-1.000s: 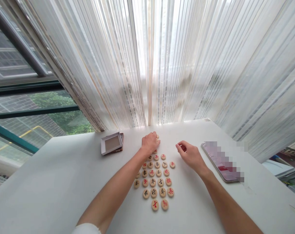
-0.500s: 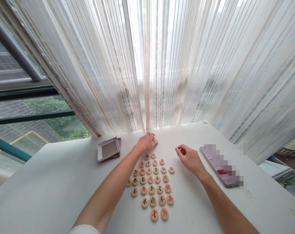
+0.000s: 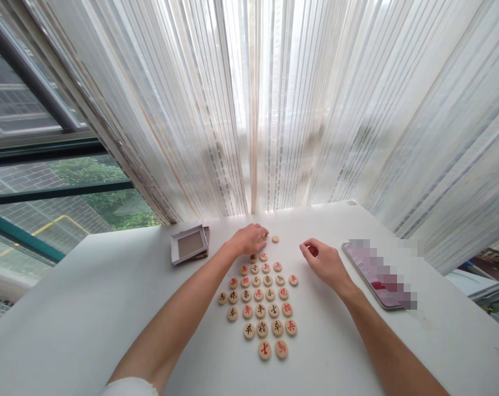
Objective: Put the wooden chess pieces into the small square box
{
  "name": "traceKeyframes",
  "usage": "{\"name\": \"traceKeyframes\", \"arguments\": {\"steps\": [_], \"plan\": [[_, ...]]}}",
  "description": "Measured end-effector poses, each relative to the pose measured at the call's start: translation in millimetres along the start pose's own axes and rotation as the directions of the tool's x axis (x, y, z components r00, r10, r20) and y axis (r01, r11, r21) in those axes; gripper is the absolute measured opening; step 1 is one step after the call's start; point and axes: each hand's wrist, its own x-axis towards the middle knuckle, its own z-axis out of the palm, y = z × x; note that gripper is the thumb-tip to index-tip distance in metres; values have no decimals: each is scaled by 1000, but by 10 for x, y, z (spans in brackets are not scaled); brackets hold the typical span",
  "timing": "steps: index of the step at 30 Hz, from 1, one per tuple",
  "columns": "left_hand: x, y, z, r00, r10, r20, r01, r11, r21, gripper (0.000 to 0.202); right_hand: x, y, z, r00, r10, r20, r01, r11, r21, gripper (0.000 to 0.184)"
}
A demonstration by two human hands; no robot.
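Note:
My left hand (image 3: 249, 240) reaches over the far part of the table, fingers closed around a round wooden Chinese chess piece (image 3: 265, 237) that they partly cover. Just right of those fingertips lies another chess piece (image 3: 275, 239), apart from the hand, with no character that I can make out. Several more pieces with red or black characters lie face up in rows nearer to me, among them a black-marked general (image 3: 262, 329) and a red horse (image 3: 281, 349). To the right of the rows, my right hand (image 3: 324, 263) is curled, thumb against forefinger, around a hollow that looks empty.
A shallow grey open box (image 3: 188, 245) rests on a brownish part (image 3: 207, 242) at the back left. On the right lies a phone (image 3: 381, 275), partly blurred out. A striped curtain (image 3: 253, 137) hangs along the far edge of the white table (image 3: 192, 352).
A piece that was at my left fingertips now lies free to their right, and the fingers are on another piece. My right hand keeps its curled pose. The view has shifted slightly.

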Motion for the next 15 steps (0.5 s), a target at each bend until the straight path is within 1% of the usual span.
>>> {"name": "traceKeyframes", "arguments": {"steps": [4,7,9,12,13,15], "plan": [[-5,-64,21,1000,-11,-9,11,999,-34,36,7,16,11,1000,5,4,-5,1000,-2,28],[7,-64,51,1000,-15,-18,14,998,-60,32,12,27,16,1000,11,10,-11,1000,-9,28],[31,-35,66,1000,-3,-25,1,997,-73,35,15,33,21,1000,11,11,-11,1000,-14,28],[117,47,91,999,27,-33,-30,996,-82,45,18,37,31,1000,2,13,-2,1000,-20,28],[156,79,101,999,37,-34,-39,996,-84,46,19,37,34,1000,-2,13,2,1000,-22,29],[236,138,123,998,56,-30,-58,995,-86,41,20,37,38,1000,-8,12,8,1000,-26,29]]}}
